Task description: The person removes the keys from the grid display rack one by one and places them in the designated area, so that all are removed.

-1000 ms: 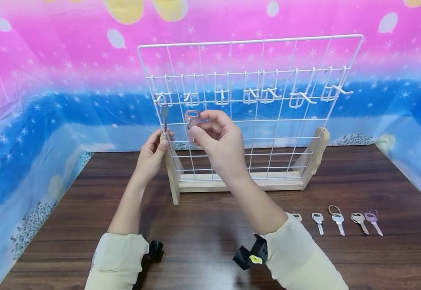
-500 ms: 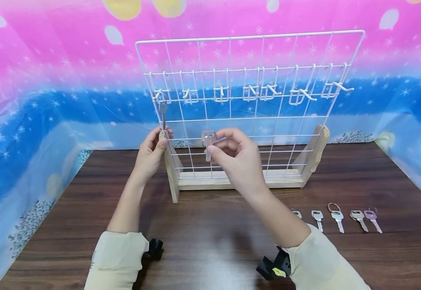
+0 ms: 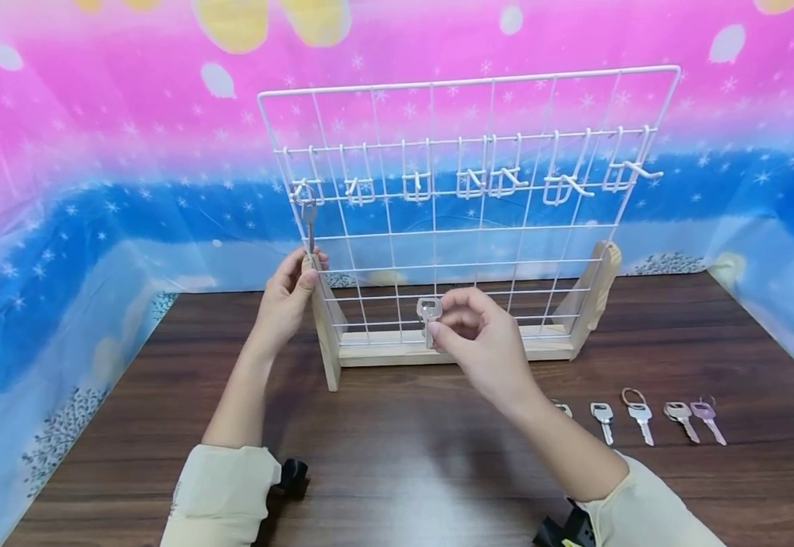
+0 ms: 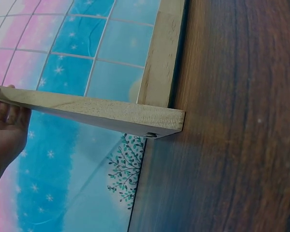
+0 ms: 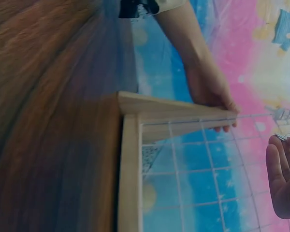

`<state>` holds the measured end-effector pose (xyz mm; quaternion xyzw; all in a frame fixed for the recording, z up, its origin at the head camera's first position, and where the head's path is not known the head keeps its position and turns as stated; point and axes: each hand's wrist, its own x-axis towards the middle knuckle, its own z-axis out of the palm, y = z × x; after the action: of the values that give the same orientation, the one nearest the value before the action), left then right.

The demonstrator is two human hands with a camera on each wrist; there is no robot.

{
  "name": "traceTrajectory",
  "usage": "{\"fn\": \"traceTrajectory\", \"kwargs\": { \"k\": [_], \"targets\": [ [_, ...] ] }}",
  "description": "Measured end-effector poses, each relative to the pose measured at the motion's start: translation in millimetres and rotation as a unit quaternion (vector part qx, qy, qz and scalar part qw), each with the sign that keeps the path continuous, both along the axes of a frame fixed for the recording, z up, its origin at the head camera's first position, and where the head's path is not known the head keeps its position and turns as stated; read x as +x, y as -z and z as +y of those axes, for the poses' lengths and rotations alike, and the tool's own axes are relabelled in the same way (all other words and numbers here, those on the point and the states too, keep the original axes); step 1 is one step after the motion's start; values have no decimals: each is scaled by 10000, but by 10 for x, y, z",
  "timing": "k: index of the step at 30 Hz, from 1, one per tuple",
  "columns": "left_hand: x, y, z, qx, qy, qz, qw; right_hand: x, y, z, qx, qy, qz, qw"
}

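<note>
My right hand pinches a silver key by its blade, head up, in front of the lower middle of the white wire grid rack. In the right wrist view that hand shows at the right edge. My left hand grips the top of the rack's left wooden side post, thumb in front and fingers behind; the left wrist view shows the fingers curled over the wood. Just above this hand, another key hangs by its ring from the leftmost white hook.
Several white hooks line one grid bar. On the brown table to the right lie a silver key, a key with a large ring, a silver key and a purple key. My right forearm partly covers one more key.
My right hand has moved down and to the right with the key, from just below the hooks to near the rack's wooden base. The left hand stays on the post.
</note>
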<state>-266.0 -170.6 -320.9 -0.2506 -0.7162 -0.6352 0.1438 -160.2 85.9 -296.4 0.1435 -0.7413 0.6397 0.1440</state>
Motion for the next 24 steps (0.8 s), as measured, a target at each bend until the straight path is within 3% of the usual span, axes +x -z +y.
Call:
{"fn": "traceTrajectory", "kwargs": {
  "k": [17,24],
  "targets": [
    [29,24,-29,-108,-142,-5,9998,32,438,361,-91,-370,-1145,9927],
    [-2,14,5,-108,-31,13,9999,37,518,587,-80,-450,-1427,9887]
  ]
}}
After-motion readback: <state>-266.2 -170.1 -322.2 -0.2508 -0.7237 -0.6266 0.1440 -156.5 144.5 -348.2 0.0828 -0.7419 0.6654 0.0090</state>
